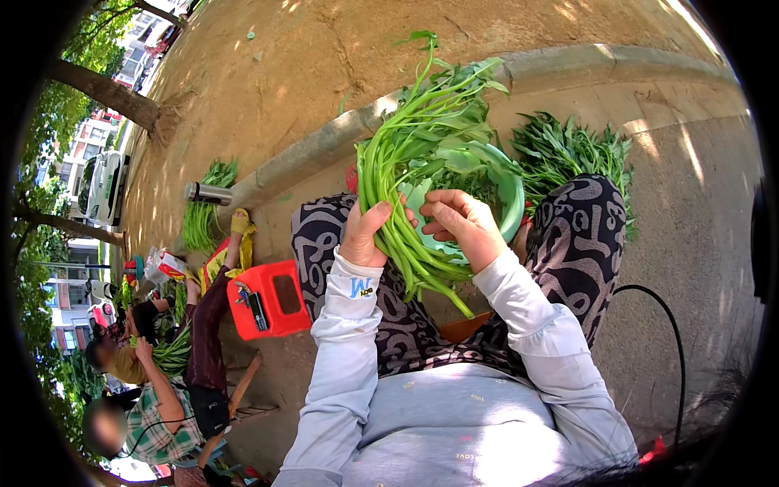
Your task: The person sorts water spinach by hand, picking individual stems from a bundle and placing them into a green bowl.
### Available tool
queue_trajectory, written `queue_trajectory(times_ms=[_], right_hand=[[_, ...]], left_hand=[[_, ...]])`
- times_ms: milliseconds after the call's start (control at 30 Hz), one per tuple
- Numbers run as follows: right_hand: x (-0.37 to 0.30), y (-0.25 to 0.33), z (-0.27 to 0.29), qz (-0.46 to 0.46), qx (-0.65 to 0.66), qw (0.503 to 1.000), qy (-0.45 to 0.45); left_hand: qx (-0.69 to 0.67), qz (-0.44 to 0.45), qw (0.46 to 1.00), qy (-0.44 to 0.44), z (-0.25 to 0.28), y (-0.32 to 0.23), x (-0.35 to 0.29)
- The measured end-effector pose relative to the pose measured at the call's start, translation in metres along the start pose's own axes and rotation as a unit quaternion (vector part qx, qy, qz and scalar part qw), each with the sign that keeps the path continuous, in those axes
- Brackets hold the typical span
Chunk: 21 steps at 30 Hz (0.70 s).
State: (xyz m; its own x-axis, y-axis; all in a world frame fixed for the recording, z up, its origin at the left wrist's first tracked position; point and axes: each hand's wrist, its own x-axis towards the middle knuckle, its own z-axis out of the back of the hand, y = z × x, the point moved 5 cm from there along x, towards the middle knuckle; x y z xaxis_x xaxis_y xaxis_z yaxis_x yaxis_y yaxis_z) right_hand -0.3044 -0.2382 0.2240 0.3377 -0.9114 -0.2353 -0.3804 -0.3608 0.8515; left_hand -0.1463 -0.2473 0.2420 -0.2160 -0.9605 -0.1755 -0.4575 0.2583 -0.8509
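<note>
My left hand [365, 234] is wrapped round a thick bunch of long-stemmed leafy greens [388, 174], which look like water spinach. The leafy ends point away from me and bend right, while the cut stems come down over my lap. Just right of the bunch, my right hand [466, 227] has its thumb and fingers pinched together. Whatever it may hold is too small to make out. Beneath and beyond that hand stands a light green plastic basin [513, 199] with loose leaves inside, partly hidden by the bunch.
A pile of dark leafy greens [572, 150] lies beyond my right knee. Left of my knee is a red plastic container [268, 300] with small items. A steel flask [208, 194] lies near more greens by the stone kerb [324, 142]. Other people [162, 406] sit at left, handling greens.
</note>
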Motion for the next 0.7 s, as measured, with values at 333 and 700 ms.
queue_trajectory(times_ms=[333, 700], right_hand=[[0.025, -0.022, 0.012, -0.025, 0.08, 0.996, -0.012], [0.021, -0.012, 0.01, 0.057, 0.004, 0.998, -0.012]], left_hand=[[0.0, 0.019, 1.0, -0.01, 0.001, 0.02, 0.005], [0.036, 0.028, 0.999, -0.014, 0.004, 0.024, 0.006]])
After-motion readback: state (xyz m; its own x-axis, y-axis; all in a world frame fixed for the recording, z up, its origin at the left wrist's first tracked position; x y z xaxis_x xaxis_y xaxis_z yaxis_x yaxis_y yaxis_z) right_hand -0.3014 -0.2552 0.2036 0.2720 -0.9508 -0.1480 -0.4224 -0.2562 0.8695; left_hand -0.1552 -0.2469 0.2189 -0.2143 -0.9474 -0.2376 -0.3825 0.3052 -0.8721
